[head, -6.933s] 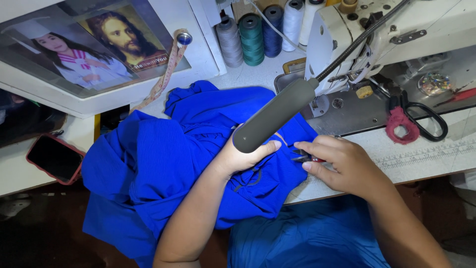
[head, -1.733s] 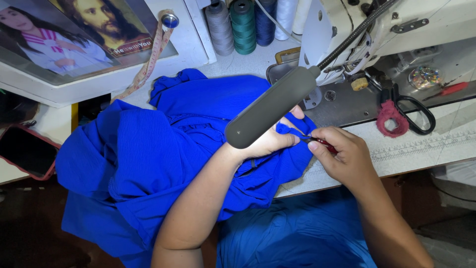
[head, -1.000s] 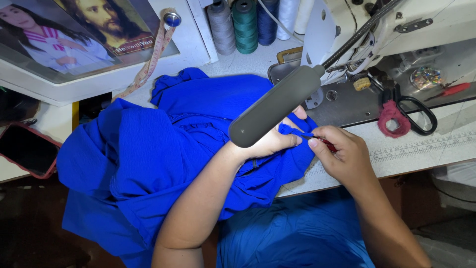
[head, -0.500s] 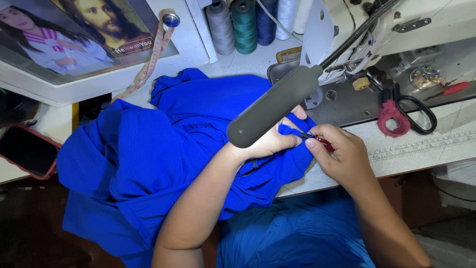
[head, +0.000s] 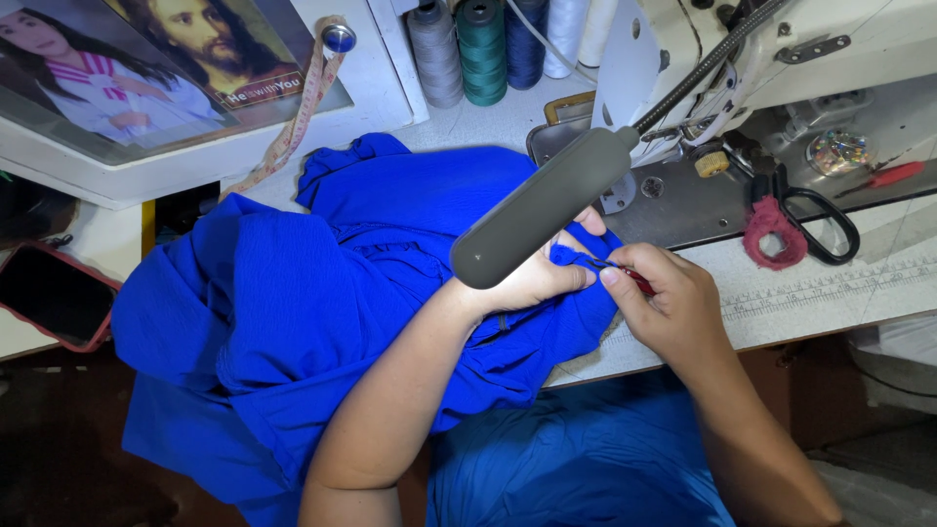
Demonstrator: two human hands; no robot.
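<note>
Left hand (head: pixel 532 278) pinching cloth (head: pixel 322 322); right hand (head: pixel 664 298) fingers clamped on ripper (head: pixel 625 276). Risk: tip slipping, nicking cloth or left fingers. Lamp (head: pixel 542 210) blocking view.

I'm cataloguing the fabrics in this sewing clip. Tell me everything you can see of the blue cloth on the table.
The bright royal-blue crinkled cloth looks light and slightly textured, with gathered ruffles near its top. It lies bunched on the white sewing table and spills over the front edge onto the lap. The left hand pinches one fold beside the machine; the right hand works a small red-handled tool at that spot. A grey lamp head hangs above it.
</note>
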